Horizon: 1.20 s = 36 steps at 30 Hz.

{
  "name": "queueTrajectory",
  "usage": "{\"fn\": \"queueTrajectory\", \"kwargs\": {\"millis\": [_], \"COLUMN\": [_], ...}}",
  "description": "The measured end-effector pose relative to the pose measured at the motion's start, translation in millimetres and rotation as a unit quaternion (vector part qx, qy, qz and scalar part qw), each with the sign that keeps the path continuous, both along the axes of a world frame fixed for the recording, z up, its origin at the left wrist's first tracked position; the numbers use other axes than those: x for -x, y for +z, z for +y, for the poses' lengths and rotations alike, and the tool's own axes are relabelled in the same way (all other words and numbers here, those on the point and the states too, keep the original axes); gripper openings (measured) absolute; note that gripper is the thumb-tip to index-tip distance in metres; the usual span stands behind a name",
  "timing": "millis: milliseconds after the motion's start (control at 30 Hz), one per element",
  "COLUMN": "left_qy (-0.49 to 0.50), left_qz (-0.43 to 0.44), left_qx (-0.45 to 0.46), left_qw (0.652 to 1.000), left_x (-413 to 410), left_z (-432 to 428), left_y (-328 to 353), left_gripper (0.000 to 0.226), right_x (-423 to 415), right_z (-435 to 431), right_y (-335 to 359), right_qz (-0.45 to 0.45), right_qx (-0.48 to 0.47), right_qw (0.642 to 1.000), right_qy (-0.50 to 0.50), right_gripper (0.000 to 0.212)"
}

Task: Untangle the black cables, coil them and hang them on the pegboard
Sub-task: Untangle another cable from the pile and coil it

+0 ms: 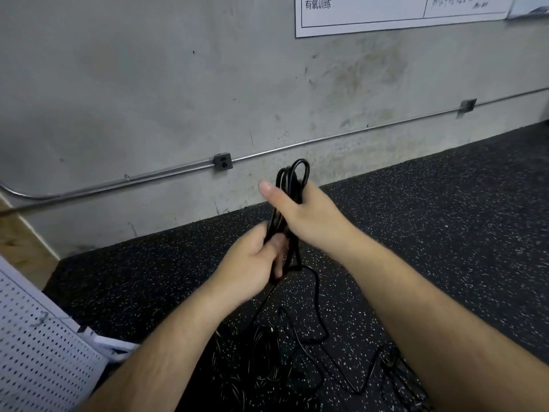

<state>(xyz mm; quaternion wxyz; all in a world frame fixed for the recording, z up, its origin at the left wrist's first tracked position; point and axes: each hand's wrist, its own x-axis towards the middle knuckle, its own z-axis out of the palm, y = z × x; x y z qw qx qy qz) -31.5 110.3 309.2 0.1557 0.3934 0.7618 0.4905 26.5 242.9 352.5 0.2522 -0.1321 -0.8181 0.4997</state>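
A black cable coil stands upright between both hands, its loop top sticking out above my right hand, which grips the upper part of the bundle. My left hand grips the lower part of the same bundle, thumb over the strands. A loose tail of the cable runs down from the hands to a tangle of black cables lying on the floor between my forearms. The white pegboard leans at the lower left, apart from both hands.
The dark speckled rubber floor meets a grey concrete wall. A metal conduit with a socket box runs along the wall. A white printed sheet hangs at the top right. Wooden flooring shows at far left.
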Motion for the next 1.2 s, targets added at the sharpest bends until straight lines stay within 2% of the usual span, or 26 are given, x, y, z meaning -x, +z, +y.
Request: {"fn": "queueTrajectory", "kwargs": {"millis": [67, 133, 167, 200, 267, 367, 467, 567, 633, 700, 833, 1000, 1133, 1200], "left_qy": [-0.002, 0.008, 0.014, 0.018, 0.021, 0.027, 0.037, 0.051, 0.058, 0.06, 0.064, 0.09, 0.063, 0.065], "left_qz": [-0.032, -0.063, -0.073, -0.083, -0.105, -0.134, -0.15, -0.139, -0.115, -0.086, -0.102, -0.136, -0.167, -0.151], "left_qx": [-0.07, -0.114, -0.126, -0.136, -0.161, -0.201, -0.224, -0.211, -0.184, -0.148, -0.132, -0.164, -0.176, -0.183], "left_qw": [0.997, 0.991, 0.989, 0.987, 0.981, 0.97, 0.962, 0.966, 0.974, 0.983, 0.984, 0.973, 0.968, 0.969], "left_x": [7, 14, 17, 19, 21, 21, 21, 24, 25, 24, 19, 21, 15, 11], "left_z": [-4, -7, -7, -7, -6, -4, -4, -3, -2, 1, 10, 21, 25, 26], "left_y": [3, 8, 10, 13, 15, 17, 20, 17, 12, 8, 1, -11, -15, -13], "left_gripper": [0.022, 0.02, 0.019, 0.019, 0.02, 0.021, 0.023, 0.022, 0.021, 0.02, 0.019, 0.01, 0.011, 0.009], "right_x": [-5, -6, -6, -7, -10, -16, -17, -21, -23, -23, -18, -15, -11, -10], "right_z": [9, 23, 29, 35, 45, 55, 63, 68, 69, 66, 52, 38, 29, 28], "right_y": [8, 3, -2, -7, -19, -41, -75, -95, -94, -84, -69, -65, -59, -57], "right_qz": [-0.001, -0.021, -0.037, -0.051, -0.092, -0.198, -0.31, -0.349, -0.318, -0.263, -0.141, 0.0, 0.037, 0.029], "right_qx": [0.076, 0.156, 0.176, 0.182, 0.14, 0.008, -0.103, -0.131, -0.128, -0.114, -0.147, -0.153, -0.136, -0.131], "right_qw": [0.995, 0.982, 0.978, 0.975, 0.979, 0.972, 0.935, 0.921, 0.936, 0.955, 0.976, 0.986, 0.984, 0.984], "right_qy": [0.061, 0.103, 0.11, 0.115, 0.112, 0.129, 0.138, 0.112, 0.086, 0.072, 0.076, 0.07, 0.109, 0.115], "right_gripper": [0.045, 0.053, 0.057, 0.05, 0.028, 0.014, 0.009, 0.018, 0.017, 0.007, 0.004, 0.023, 0.024, 0.034]}}
